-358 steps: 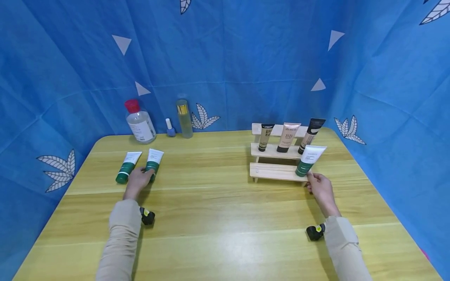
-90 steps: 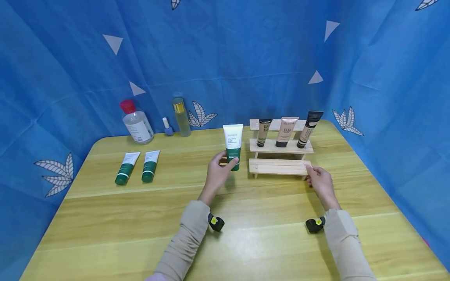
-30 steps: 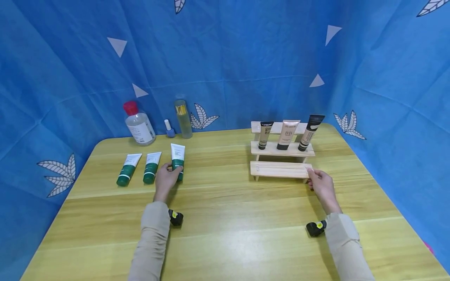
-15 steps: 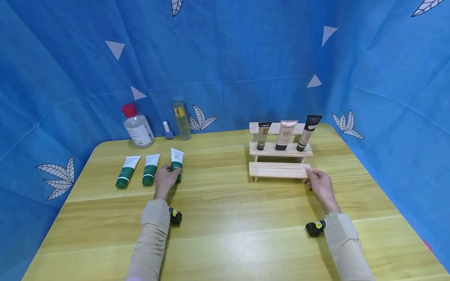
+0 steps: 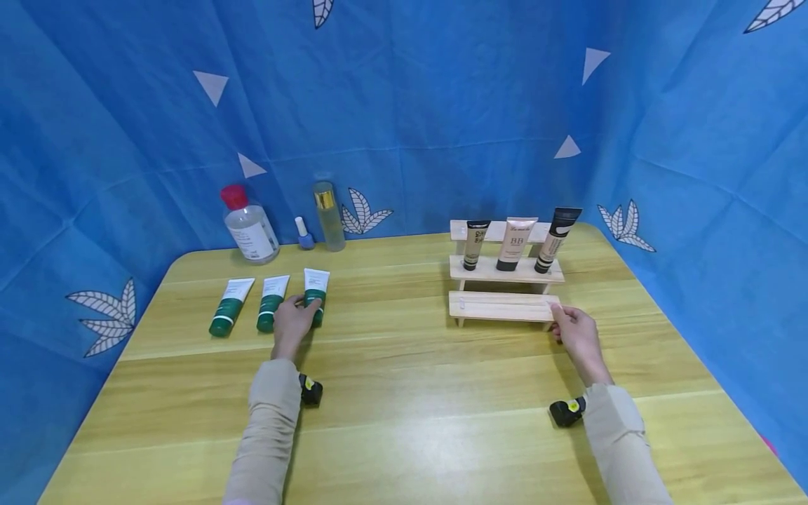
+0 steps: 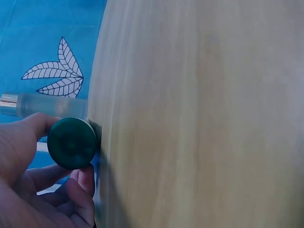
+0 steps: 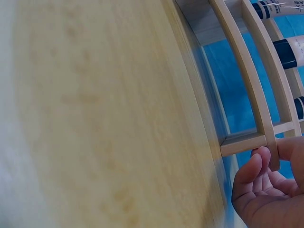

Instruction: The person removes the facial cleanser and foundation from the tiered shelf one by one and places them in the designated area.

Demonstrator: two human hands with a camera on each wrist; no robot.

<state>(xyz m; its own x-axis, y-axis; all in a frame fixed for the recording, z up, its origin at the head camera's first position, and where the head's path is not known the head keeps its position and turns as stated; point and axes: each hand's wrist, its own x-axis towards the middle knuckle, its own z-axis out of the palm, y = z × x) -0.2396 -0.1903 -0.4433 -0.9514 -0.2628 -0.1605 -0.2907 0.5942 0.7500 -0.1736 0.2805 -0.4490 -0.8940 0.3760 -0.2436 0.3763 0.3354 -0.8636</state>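
Three green-and-white tubes lie side by side at the table's left. My left hand grips the rightmost tube by its green cap, with my thumb on one side of the cap and a finger on the other. The other two tubes lie just left of it. At the right, my right hand holds the right end of the wooden rack's bare lower step, thumb and curled finger around the rail end.
Three cosmetic tubes stand upright on the rack's middle step. At the back left stand a clear bottle with a red cap, a small blue nail polish and a tall gold-capped bottle. Blue cloth closes in the table.
My left hand carried the tube from beside the rack to the left and laid it next to the other two. My right hand has stayed at the rack's end.
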